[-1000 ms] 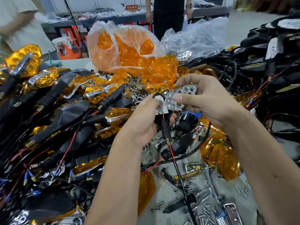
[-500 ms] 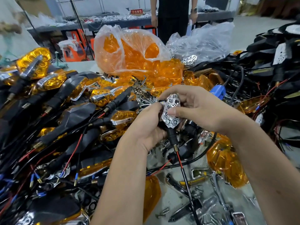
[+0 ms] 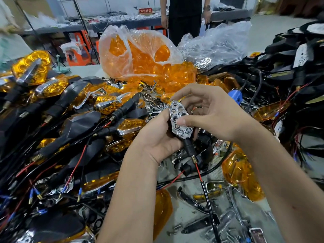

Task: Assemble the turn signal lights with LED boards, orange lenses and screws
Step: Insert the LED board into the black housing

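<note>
The reflector (image 3: 180, 122) is silver, with a pattern of hexagon cells. A black stem (image 3: 190, 149) and a red and a black wire (image 3: 199, 172) are seen under it. The lenses (image 3: 149, 67) in the clear bag are orange. The finished lights (image 3: 31, 67) are amber with a honeycomb pattern and chrome trim.

1. The chrome reflector plate (image 3: 180, 122), a second ago lying flat and crosswise between the hands, now stands on end with its narrow tip upward.
2. It has come to sit against the black housing gripped by the left hand (image 3: 157, 139).
3. The right hand (image 3: 215, 114) has shifted: its thumb now presses the plate's face, its fingers arching above.
</note>
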The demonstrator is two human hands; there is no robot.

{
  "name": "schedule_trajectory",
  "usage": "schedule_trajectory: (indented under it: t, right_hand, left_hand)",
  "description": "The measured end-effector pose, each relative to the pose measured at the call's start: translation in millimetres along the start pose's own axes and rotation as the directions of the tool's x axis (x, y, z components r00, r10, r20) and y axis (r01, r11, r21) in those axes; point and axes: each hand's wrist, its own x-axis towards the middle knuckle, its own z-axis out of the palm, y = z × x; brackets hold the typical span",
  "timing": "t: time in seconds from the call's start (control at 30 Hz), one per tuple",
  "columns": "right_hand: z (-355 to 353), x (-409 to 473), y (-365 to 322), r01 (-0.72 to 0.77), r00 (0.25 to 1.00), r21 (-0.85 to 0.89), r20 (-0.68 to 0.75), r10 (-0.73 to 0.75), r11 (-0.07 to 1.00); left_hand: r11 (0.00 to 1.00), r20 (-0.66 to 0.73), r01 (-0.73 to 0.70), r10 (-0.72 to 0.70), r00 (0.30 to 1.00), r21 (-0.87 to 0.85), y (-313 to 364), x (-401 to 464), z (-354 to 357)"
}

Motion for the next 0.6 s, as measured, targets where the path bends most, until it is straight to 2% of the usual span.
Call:
schedule_trajectory:
  t: [0.13,0.43,0.6]
  right_hand:
    - [-2.0,0.6,0.1,0.002,0.999,0.021,-0.038,-0.002,1.0]
    - [-3.4,0.6,-2.5,-0.025,1.0,0.052,-0.009,0.026,0.998]
    - [1.9,0.6,1.0,-0.027,0.988,0.002,-0.151,0.027,1.0]
  left_hand:
    - [0.993,-0.024,0.017,-0.02,1.0,-0.113,0.3,-2.0,-0.6]
    - [0.991,-0.151,-0.04,0.02,0.988,-0.126,1.1,1.6,0.7]
    - [0.996,-0.127,-0.037,0.026,0.992,-0.085,0.4,1.8,3.9]
